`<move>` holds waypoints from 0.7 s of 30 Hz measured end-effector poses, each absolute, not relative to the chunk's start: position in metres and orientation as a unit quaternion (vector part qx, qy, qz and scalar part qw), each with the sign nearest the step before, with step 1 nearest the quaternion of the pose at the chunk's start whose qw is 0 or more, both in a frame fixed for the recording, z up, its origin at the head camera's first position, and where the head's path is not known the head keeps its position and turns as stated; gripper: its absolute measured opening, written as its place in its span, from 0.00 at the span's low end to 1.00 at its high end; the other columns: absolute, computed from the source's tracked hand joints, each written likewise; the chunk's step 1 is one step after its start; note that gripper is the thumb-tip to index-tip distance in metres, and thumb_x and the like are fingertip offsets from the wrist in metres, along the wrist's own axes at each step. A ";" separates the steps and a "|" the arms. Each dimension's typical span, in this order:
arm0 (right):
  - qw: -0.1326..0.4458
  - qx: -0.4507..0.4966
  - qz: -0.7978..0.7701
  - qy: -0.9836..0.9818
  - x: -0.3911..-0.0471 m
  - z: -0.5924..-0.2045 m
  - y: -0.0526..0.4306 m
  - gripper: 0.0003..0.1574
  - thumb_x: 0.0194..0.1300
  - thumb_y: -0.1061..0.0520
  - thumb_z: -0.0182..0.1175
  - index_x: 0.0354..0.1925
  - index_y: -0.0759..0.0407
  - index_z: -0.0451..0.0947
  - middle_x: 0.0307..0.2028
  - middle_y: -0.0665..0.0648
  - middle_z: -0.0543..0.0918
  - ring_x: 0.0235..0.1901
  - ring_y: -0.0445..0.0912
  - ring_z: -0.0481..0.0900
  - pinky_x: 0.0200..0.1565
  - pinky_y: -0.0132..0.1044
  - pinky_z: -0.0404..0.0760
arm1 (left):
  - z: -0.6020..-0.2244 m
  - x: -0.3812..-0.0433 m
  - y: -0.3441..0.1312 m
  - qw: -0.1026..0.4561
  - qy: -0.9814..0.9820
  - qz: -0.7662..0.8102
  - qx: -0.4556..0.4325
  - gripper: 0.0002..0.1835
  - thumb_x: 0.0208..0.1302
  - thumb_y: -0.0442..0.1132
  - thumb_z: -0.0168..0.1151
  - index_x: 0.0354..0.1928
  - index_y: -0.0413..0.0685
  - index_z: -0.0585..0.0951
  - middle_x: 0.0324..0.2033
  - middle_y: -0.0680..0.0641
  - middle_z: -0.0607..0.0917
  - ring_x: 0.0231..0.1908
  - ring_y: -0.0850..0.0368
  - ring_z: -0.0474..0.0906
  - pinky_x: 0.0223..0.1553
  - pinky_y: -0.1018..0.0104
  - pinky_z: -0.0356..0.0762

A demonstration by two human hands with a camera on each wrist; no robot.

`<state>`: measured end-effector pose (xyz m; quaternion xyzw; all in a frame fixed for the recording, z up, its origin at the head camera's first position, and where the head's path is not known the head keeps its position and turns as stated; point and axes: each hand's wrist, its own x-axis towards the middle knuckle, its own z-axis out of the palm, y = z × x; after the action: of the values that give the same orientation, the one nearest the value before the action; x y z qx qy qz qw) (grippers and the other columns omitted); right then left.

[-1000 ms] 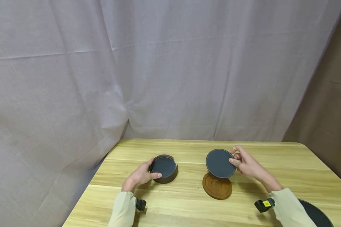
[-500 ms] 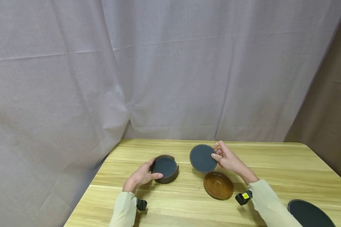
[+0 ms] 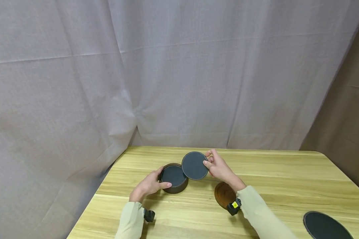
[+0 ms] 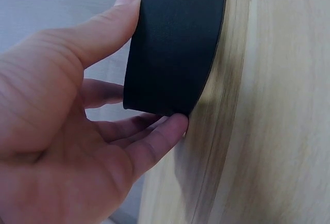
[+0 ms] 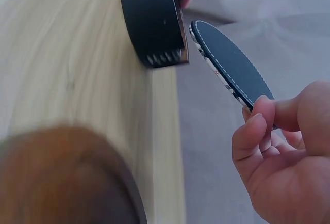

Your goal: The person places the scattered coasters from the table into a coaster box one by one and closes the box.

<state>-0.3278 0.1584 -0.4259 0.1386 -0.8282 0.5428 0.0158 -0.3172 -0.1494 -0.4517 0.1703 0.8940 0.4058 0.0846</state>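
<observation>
A round black coaster (image 3: 194,165) with pale edge stitching is pinched at its right edge between the thumb and fingers of my right hand (image 3: 220,167). Held tilted in the air, it overlaps the right rim of a round dark coaster holder (image 3: 179,188) in the head view. Inside that holder lies another black coaster (image 3: 173,175). My left hand (image 3: 149,183) grips the holder's left side, thumb over the front rim and fingers round the back. From the right wrist, the held coaster (image 5: 232,64) shows a patterned underside edge, close to the holder's open side (image 5: 154,22).
A round brown wooden coaster (image 3: 222,194) lies on the wooden table (image 3: 179,219), partly hidden under my right wrist. Another dark disc (image 3: 326,225) sits at the table's lower right. Grey cloth (image 3: 179,83) hangs behind the table's far edge.
My right hand has carried the black coaster leftward, from above the wooden coaster to the holder's right rim. My left hand has stayed on the holder.
</observation>
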 end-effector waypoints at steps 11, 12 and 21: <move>0.002 0.110 0.544 -0.832 -0.332 -0.434 0.114 0.13 0.72 0.62 0.54 0.52 0.60 0.64 0.21 0.56 0.74 0.14 0.46 0.72 0.17 0.41 0.75 | -0.451 -0.317 -0.150 0.090 0.893 0.408 0.165 0.52 0.58 0.51 0.71 0.76 0.38 0.53 0.70 0.32 0.65 0.71 0.37 0.60 0.70 0.41 0.58; 0.001 0.107 0.544 -0.832 -0.332 -0.435 0.111 0.13 0.72 0.62 0.55 0.52 0.60 0.65 0.21 0.56 0.74 0.14 0.46 0.73 0.18 0.41 0.76 | -0.451 -0.317 -0.150 0.091 0.894 0.408 0.164 0.52 0.58 0.52 0.71 0.76 0.39 0.53 0.71 0.32 0.64 0.71 0.37 0.60 0.70 0.41 0.58; -0.027 0.089 0.578 -0.811 -0.333 -0.442 0.090 0.14 0.68 0.64 0.59 0.50 0.64 0.68 0.21 0.58 0.79 0.13 0.44 0.77 0.21 0.45 0.84 | -0.453 -0.320 -0.150 0.091 0.886 0.415 0.188 0.51 0.59 0.49 0.71 0.75 0.36 0.53 0.69 0.32 0.67 0.71 0.38 0.62 0.70 0.42 0.59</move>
<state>-0.3328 0.0897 -0.4425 0.0889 -0.8108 0.5778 -0.0268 -0.3197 -0.1499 -0.4529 0.1876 0.8858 0.4145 0.0909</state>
